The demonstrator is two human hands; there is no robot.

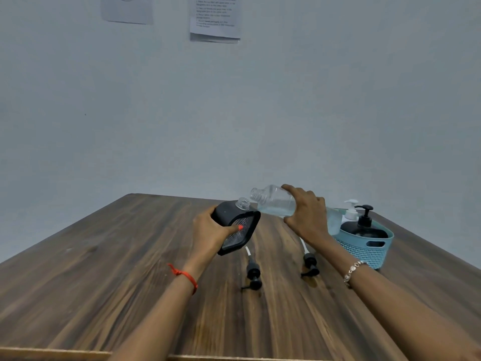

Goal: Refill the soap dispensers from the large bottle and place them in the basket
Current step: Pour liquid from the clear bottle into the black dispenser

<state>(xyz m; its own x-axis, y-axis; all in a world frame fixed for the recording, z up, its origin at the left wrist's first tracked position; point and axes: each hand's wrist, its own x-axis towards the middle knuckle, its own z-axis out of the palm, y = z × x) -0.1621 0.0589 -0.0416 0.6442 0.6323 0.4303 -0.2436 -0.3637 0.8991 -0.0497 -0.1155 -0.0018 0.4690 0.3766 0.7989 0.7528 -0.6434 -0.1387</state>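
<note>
The wall is plain pale grey, with two paper notices pinned high up; their print is too blurred to read. The tabletop is dark wood-grain laminate with a lighter front edge.

Right grip: the right hand is closed around the large bottle, a clear plastic cylinder held tilted, nearly on its side, uncapped mouth pointing left and just above the dispenser's neck. Clear liquid lies along its lower wall. A beaded bracelet sits on that wrist.

Left grip: the left hand is wrapped around a black soap dispenser, flat-sided with a textured panel, held tilted off the tabletop, its clear threaded neck open and pointing up. The thumb, with an orange-red nail, presses the panel. A red thread band circles that wrist.

At right, a teal plastic basket with latticed walls and a handle slot stands on the tabletop. In it stand a black pump dispenser and a white pump dispenser, both capped.

Two black pump heads with white tubes lie on the tabletop between the forearms, apart from each other.
</note>
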